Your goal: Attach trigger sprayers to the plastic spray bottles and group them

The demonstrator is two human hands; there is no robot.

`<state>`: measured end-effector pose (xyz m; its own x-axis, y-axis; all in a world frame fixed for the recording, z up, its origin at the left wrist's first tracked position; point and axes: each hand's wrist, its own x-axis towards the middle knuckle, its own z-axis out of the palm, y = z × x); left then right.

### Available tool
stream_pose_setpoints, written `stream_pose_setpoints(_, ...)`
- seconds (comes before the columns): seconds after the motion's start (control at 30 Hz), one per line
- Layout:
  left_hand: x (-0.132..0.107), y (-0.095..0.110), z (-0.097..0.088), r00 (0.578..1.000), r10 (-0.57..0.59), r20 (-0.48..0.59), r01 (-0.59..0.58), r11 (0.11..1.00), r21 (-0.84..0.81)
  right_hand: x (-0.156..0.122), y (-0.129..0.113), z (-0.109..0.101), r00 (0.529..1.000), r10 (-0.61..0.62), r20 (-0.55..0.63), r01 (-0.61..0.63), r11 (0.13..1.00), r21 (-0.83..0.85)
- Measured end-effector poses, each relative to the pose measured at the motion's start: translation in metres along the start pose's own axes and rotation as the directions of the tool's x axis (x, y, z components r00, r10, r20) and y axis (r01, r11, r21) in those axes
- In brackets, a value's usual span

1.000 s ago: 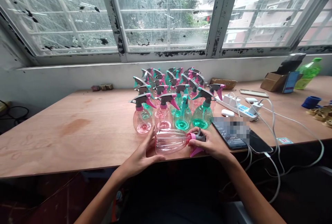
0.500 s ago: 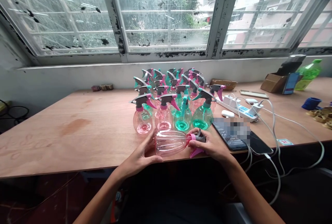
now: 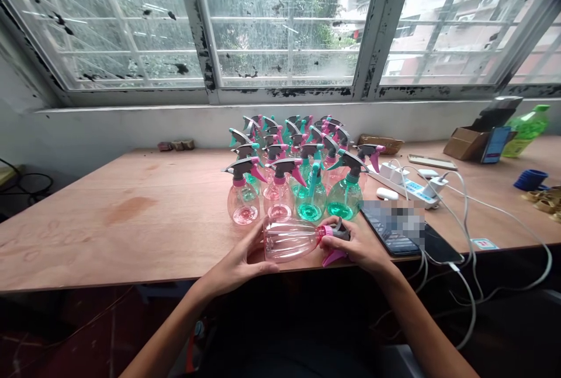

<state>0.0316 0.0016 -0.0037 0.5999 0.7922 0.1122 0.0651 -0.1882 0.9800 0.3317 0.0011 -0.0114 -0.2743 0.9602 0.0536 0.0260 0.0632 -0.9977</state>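
Observation:
A clear pink spray bottle [image 3: 291, 241] lies on its side near the table's front edge, its neck pointing right. My left hand [image 3: 241, 261] is closed around its base end, thumb below and fingers partly hidden behind it. At the other end, my right hand [image 3: 357, 243] grips the grey and pink spray head; the pink trigger hangs below the fingers. Just beyond stand several upright spray bottles in rows, among them a pink one [image 3: 243, 203] and a green one [image 3: 344, 200], with grey heads and pink or teal triggers.
Right of the bottles lie a phone [image 3: 385, 232], a second dark phone [image 3: 442, 243] with a cable, and a white power strip [image 3: 407, 186]. Farther right are a cardboard box [image 3: 467, 143], a green drink bottle [image 3: 528, 129] and a blue roll [image 3: 530, 179]. Windows line the back wall.
The view has shifted slightly. Both hands keep the same hold on the pink spray bottle, with no other clear change.

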Motion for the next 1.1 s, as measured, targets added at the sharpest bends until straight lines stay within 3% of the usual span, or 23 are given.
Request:
stream_pose_setpoints(0.17, -0.0006, -0.0027, -0.0001, 0.999, 0.046, -0.020, -0.046, 0.999, 0.029, 0.0005, 0.0027, -0.0011, 1.000, -0.006, 0.015, 0.006, 1.000, 0.016)
stream_pose_setpoints(0.47, -0.0003, 0.0008, -0.0007, 0.998, -0.050, -0.023, 0.050, 0.999, 0.006, -0.0005, -0.0032, 0.0010, 1.000, -0.009, 0.004, 0.009, 1.000, -0.015)
stream_pose_setpoints(0.67, -0.0004, -0.0033, -0.0011, 0.998, 0.061, -0.001, -0.061, 0.998, 0.025, -0.0008, -0.0027, 0.0019, 1.000, 0.002, -0.009, -0.002, 1.000, -0.009)
stream_pose_setpoints(0.9, -0.0005, 0.0033, 0.0014, 0.999, -0.032, -0.030, 0.033, 0.999, 0.035, -0.0007, -0.0031, 0.0021, 1.000, 0.005, -0.012, -0.005, 1.000, -0.016)
stream_pose_setpoints(1.1, -0.0005, -0.0033, 0.0009, 0.997, 0.072, -0.022, -0.071, 0.997, 0.030, -0.0007, -0.0036, 0.0021, 1.000, -0.006, -0.017, 0.005, 0.999, -0.041)
